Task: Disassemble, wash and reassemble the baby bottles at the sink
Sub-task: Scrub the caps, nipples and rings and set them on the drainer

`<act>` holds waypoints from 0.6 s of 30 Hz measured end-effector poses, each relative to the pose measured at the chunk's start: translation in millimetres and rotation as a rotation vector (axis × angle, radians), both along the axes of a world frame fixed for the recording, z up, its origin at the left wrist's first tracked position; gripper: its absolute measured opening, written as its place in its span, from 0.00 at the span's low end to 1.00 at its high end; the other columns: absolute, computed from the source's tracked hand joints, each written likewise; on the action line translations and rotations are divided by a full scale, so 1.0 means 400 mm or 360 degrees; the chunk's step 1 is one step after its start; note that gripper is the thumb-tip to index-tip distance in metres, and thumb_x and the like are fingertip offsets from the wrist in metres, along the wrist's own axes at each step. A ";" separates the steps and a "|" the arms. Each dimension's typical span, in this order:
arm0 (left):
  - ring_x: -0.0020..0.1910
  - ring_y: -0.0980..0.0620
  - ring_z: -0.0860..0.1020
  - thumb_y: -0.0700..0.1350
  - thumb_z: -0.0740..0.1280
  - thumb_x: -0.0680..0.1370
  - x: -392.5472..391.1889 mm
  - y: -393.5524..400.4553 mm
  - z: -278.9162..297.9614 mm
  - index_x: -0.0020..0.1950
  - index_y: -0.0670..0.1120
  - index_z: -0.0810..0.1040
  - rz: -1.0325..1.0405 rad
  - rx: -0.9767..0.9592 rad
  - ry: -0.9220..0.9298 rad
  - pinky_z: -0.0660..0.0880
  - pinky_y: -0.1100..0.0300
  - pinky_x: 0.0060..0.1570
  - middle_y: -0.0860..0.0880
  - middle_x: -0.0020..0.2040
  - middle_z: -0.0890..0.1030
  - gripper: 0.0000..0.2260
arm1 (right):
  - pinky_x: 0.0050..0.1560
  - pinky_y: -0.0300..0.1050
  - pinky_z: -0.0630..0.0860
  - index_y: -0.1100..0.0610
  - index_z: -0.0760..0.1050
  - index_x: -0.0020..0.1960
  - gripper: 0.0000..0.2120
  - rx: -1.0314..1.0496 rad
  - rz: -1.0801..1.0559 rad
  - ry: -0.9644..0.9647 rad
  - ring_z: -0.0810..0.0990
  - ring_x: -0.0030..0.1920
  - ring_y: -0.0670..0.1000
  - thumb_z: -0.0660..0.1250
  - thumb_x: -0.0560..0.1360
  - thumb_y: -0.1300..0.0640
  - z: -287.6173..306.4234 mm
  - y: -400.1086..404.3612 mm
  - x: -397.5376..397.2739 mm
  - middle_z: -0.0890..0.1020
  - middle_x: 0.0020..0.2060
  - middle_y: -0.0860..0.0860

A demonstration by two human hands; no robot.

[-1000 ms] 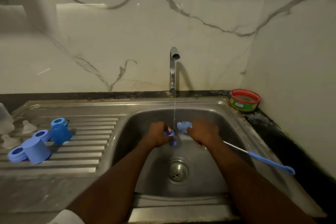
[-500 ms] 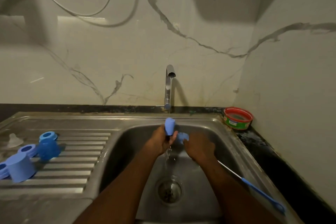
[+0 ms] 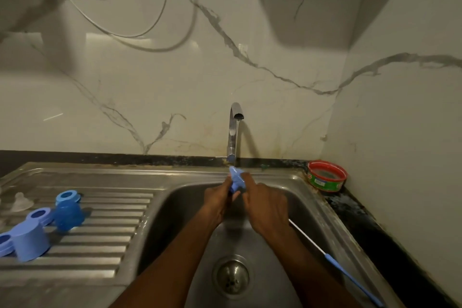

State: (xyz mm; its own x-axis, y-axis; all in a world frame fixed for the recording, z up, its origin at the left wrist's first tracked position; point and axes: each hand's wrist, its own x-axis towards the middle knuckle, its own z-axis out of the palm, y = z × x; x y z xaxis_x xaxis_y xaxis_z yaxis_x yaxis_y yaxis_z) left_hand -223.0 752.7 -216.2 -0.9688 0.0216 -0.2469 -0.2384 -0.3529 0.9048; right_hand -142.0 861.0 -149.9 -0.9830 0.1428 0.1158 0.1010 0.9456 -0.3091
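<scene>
Over the steel sink [image 3: 295, 182], under the tap [image 3: 233, 130], both hands gripped one small blue bottle part [image 3: 236, 179]: the left hand [image 3: 216, 201] curled around its lower end, the right hand [image 3: 266, 206] pinching its side. Blue caps and rings [image 3: 67, 210] stood on the drainboard, a long brush [image 3: 335, 261] leaning at right.

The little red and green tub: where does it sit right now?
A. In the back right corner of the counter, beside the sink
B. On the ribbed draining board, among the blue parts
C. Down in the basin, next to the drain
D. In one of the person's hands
A: the red and green tub stands in the back right corner by the wall, outside the sink rim.
</scene>
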 end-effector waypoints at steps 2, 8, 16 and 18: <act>0.53 0.46 0.84 0.54 0.71 0.79 0.013 0.002 0.002 0.56 0.41 0.83 -0.0073 -0.0037 0.0036 0.79 0.55 0.54 0.42 0.52 0.86 0.17 | 0.65 0.52 0.74 0.54 0.69 0.71 0.19 -0.0071 -0.0034 -0.0090 0.79 0.61 0.56 0.60 0.84 0.47 0.011 -0.003 -0.017 0.79 0.62 0.57; 0.53 0.47 0.84 0.55 0.71 0.78 0.022 -0.010 0.013 0.55 0.43 0.84 -0.0035 -0.0161 0.0119 0.80 0.54 0.56 0.44 0.52 0.86 0.16 | 0.70 0.53 0.70 0.58 0.69 0.71 0.22 -0.0048 -0.0188 -0.0410 0.76 0.66 0.57 0.63 0.83 0.48 0.036 -0.026 -0.036 0.76 0.67 0.58; 0.55 0.47 0.83 0.44 0.68 0.81 0.053 0.013 0.049 0.58 0.41 0.80 -0.0270 0.0068 0.0302 0.82 0.60 0.52 0.41 0.56 0.82 0.09 | 0.55 0.47 0.76 0.53 0.67 0.71 0.17 0.0060 -0.0335 0.0225 0.82 0.56 0.53 0.61 0.84 0.51 0.029 0.054 0.014 0.81 0.59 0.54; 0.51 0.50 0.83 0.47 0.69 0.81 0.040 0.008 0.040 0.60 0.41 0.80 -0.0141 -0.0124 0.0292 0.81 0.62 0.46 0.44 0.53 0.83 0.12 | 0.57 0.47 0.77 0.53 0.65 0.73 0.20 0.0140 -0.0250 0.0132 0.82 0.57 0.53 0.64 0.83 0.52 0.026 0.041 0.014 0.81 0.60 0.54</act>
State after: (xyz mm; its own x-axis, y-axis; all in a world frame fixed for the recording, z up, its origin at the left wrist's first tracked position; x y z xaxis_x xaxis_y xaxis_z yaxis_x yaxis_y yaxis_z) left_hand -206.9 755.9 -200.2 -0.9928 0.0963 -0.0707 -0.0941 -0.2655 0.9595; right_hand -136.2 877.4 -139.6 -0.9360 0.2793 0.2144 0.2269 0.9441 -0.2392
